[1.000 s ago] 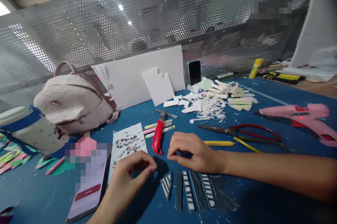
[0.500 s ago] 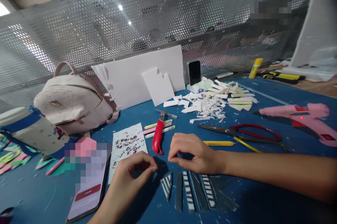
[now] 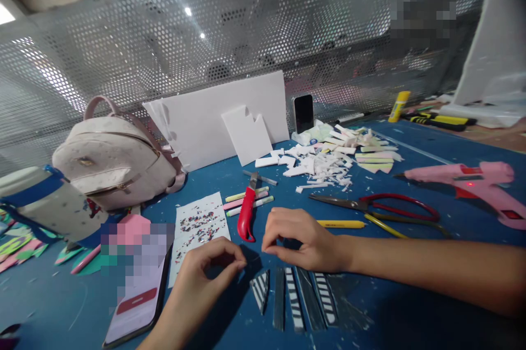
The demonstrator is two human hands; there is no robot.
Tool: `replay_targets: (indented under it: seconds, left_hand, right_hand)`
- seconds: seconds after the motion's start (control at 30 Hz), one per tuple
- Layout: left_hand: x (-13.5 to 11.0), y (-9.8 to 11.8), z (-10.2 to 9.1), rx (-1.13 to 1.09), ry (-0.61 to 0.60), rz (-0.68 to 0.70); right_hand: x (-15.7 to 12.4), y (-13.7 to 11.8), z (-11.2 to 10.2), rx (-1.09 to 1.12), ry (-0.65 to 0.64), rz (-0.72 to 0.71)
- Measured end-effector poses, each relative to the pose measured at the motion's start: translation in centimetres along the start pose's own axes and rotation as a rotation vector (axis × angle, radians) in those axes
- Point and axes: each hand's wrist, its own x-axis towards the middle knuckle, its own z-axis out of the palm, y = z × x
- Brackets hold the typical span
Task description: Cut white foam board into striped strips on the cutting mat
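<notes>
My left hand (image 3: 211,273) hovers over the blue table, thumb and forefinger tips pressed together in a pinch. My right hand (image 3: 302,240) is curled in a similar pinch a short way to the right, its wrist low over the table. Whatever either pinch holds, if anything, is too small to make out. Just below lie dark strips: a striped triangular piece (image 3: 260,291), a plain dark strip (image 3: 279,299) and a black-and-white striped strip (image 3: 295,298), with others beside them. A red-handled knife (image 3: 247,210) rests just beyond the gap between my hands.
Left are a phone (image 3: 139,290), a paper with colourful bits (image 3: 201,210), a cup (image 3: 49,202) and a backpack (image 3: 119,158). Right are scissors (image 3: 365,203), a yellow pen (image 3: 343,224) and a pink glue gun (image 3: 472,177). White scraps (image 3: 320,166) lie behind.
</notes>
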Motion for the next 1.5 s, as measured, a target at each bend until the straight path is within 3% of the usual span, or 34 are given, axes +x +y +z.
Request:
replay_targets:
  seconds: [0.83, 1.1, 1.5]
  left_hand:
    - [0.1, -0.2, 0.2, -0.019, 0.001, -0.011]
    - [0.1, 0.0, 0.7, -0.035, -0.004, -0.022]
    - [0.4, -0.7, 1.3, -0.145, -0.025, -0.025]
  right_hand:
    - [0.1, 0.1, 0.1, -0.052, -0.053, 0.056]
    - [-0.1, 0.3, 0.3, -0.118, -0.141, 0.017]
    - [-0.2, 0.2, 0.3, -0.165, -0.157, 0.008]
